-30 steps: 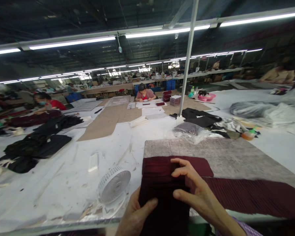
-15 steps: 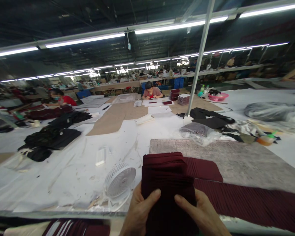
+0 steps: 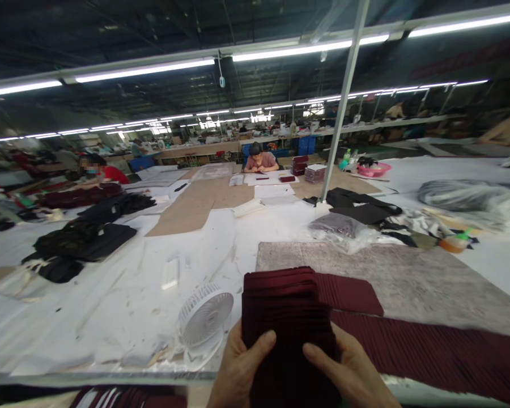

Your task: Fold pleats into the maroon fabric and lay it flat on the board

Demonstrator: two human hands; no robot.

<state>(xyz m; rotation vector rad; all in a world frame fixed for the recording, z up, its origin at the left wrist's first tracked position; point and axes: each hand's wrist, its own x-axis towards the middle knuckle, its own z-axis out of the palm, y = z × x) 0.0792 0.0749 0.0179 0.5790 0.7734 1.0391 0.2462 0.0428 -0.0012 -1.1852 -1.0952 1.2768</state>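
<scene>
I am gripping the stack of maroon pleated fabric (image 3: pixel 287 323) at 6 o'clock, my left hand (image 3: pixel 240 371) and right hand (image 3: pixel 348 377) clamping its near end from either side, thumbs pressing on top so the layers are not sliding apart. It is overlapping the long maroon strip (image 3: pixel 429 351) running toward 3 o'clock on the grey felt mat (image 3: pixel 408 277). The white fan (image 3: pixel 204 314) is sitting just left (at 9 o'clock). My fingers underneath are hidden, my wrists cut off.

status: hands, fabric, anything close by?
Left hand and right hand both grip stack of maroon pleated fabric. More maroon pleated strip lies right. White desk fan just left of stack.
</scene>
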